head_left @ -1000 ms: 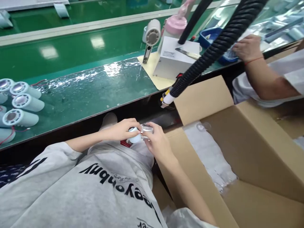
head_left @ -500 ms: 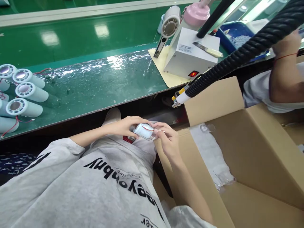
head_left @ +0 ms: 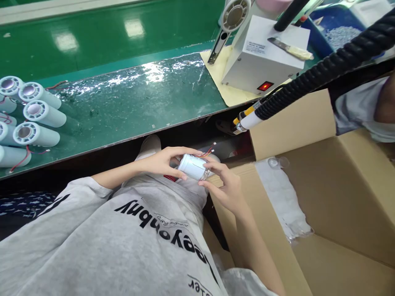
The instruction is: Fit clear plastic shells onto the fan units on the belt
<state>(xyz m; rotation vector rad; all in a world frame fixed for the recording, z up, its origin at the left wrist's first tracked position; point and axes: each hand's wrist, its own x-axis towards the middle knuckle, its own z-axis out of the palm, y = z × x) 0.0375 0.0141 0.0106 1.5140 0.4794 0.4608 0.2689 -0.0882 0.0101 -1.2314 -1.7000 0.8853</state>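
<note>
Over my lap I hold a light-blue cylindrical fan body (head_left: 191,166) between both hands. My left hand (head_left: 165,162) is closed round its left end, thumb on the near side and fingers on the far side. The fingers of my right hand (head_left: 226,185) grip the right end, where something clear and shiny shows between them. Thin red and dark wires (head_left: 207,152) with small white plugs stick out on the far side. Similar light-blue fan bodies (head_left: 45,113) lie grouped at the left of the green bench (head_left: 138,102), some with wires trailing.
A white box with a lit red switch (head_left: 265,86) carries a knife (head_left: 290,48); a fan-headed handheld device (head_left: 231,22) stands beside it. A black ribbed hose (head_left: 308,88) crosses an open cardboard box (head_left: 333,197) holding clear plastic packing (head_left: 284,201). Another person's arm (head_left: 385,100) is at right.
The fan body has turned in my hands: the wires lay across its visible side and now stick out at the far side. My right-hand fingers have spread onto its end. The view has shifted slightly.
</note>
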